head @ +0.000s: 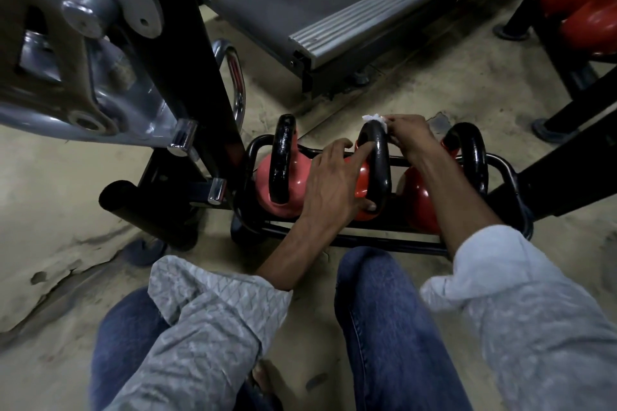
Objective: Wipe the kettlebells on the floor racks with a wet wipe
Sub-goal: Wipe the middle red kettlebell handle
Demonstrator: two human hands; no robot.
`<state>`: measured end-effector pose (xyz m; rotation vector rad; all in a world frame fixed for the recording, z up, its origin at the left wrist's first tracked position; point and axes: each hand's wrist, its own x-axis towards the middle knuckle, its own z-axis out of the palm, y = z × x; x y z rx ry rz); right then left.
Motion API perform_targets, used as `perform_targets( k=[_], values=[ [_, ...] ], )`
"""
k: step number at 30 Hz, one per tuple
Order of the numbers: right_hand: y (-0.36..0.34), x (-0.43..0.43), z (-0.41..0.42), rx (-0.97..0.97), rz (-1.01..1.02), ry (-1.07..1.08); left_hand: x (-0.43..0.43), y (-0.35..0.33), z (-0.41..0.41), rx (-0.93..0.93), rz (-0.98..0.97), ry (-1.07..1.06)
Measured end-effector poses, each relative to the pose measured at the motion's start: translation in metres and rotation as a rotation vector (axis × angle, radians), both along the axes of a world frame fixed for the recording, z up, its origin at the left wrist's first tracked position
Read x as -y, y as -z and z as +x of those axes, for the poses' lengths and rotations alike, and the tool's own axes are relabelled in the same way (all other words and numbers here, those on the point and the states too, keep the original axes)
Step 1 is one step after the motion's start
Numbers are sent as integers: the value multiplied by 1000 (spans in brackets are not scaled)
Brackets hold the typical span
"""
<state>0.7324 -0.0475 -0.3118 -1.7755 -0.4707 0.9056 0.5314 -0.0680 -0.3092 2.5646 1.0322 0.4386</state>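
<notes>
Three red kettlebells with black handles sit in a low black floor rack (510,177). The left kettlebell (283,173) and the right kettlebell (467,157) stand untouched. My left hand (330,180) grips the middle kettlebell (379,160), fingers hooked through its handle and thumb against its near side. My right hand (409,135) pinches a white wet wipe (375,119) against the top of that handle.
A treadmill deck (334,0) lies behind the rack. A grey and black machine frame (187,53) stands close on the left. More red kettlebells (584,0) sit on a rack at the top right. My knees in jeans are in the foreground on a worn floor.
</notes>
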Motion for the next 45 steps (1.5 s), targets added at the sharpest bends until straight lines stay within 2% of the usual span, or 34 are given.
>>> perform_targets(
  k=[2,4,7,10,14,19,26,30,33,39,42,45],
  values=[
    [3,1,-3,-94,-111,45,-1,-1,1,-2,-24,15],
    [7,2,-5,-95,-169,69,-2,-1,2,-5,-48,32],
    [10,7,-9,-82,-89,108,-5,0,3,-14,-65,36],
    [8,20,-17,-34,90,136,-9,1,3,-19,-88,50],
    [12,55,-33,260,228,137,-13,-2,0,-15,-144,78],
    [23,115,-65,556,291,69,-19,-7,-4,-44,-211,122],
    [12,126,-86,1061,282,-196,-23,-6,-5,-58,-155,156],
    [31,136,-97,1181,261,-318,-24,-5,-4,-77,-113,157],
    [50,148,-103,1080,252,-222,-23,-3,-4,-99,-86,151],
    [57,150,-104,392,308,202,-23,-4,-5,-77,-100,145],
    [57,144,-93,192,270,225,-22,-7,-5,-84,-127,154],
    [57,136,-77,116,200,146,-21,-8,-4,-95,-142,152]
  ],
)
